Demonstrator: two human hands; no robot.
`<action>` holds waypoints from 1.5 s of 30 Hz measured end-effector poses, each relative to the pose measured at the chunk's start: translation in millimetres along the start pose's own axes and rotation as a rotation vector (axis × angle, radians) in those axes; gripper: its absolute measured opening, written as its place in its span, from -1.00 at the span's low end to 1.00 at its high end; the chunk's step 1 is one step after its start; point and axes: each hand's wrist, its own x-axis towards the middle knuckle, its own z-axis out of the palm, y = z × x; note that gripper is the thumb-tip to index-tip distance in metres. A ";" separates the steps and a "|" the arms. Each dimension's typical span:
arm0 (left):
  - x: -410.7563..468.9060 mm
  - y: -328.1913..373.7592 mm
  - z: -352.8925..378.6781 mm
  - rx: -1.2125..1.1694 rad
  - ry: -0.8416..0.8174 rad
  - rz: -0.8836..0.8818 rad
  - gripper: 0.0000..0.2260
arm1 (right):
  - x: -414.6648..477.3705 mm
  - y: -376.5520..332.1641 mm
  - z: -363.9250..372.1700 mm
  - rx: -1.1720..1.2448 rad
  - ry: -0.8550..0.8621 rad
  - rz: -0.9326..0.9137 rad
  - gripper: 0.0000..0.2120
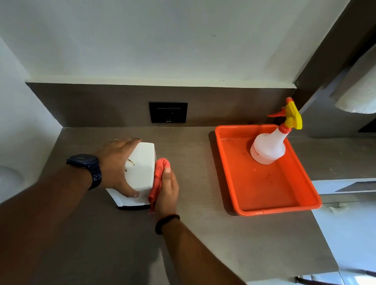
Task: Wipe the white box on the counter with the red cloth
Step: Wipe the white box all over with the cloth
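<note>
Bench point(201, 228): grey laminate. Orange tray point(266, 200) at right holds one spray bottle point(267, 149), upright. White box point(142, 168) sits left of centre on the bench; looks rigid, light, smooth, best steadied across its top. Left hand point(116, 163) clasps it so. Right hand point(167, 190) presses bunched red cloth point(159, 177), soft, against the box's right face.

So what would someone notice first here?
Probably the bright orange plastic tray on the right of the counter, with a white spray bottle standing in it. Next, the left hand steadying a white box while the right hand presses a red cloth against its side.
</note>
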 end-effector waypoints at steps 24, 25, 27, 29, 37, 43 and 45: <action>-2.2 -0.9 1.3 -0.041 0.021 -0.003 0.25 | 15.7 -29.9 14.9 -0.062 0.004 -0.065 -0.66; -2.2 -1.6 1.2 -0.043 0.025 -0.007 0.25 | 21.2 -37.0 18.4 -0.080 -0.003 -0.069 -0.62; -1.9 -2.8 1.4 -0.049 0.034 -0.010 0.24 | 31.4 -45.1 22.3 -0.146 -0.019 -0.042 -0.44; -1.9 -4.7 2.1 -0.053 0.026 -0.014 0.25 | 37.0 -45.3 23.6 -0.176 -0.029 0.007 -0.39; -0.5 -7.7 3.7 -0.045 -0.001 -0.017 0.29 | 1.5 -27.2 14.6 -0.166 -0.016 -0.028 -0.66; -1.5 -10.9 4.1 -0.086 0.068 0.034 0.15 | 10.0 -49.3 22.1 -0.372 -0.122 -0.238 -0.50; -0.5 -12.4 4.2 -0.104 0.071 0.039 0.14 | 17.6 -59.0 19.6 -0.484 -0.232 -0.258 -0.42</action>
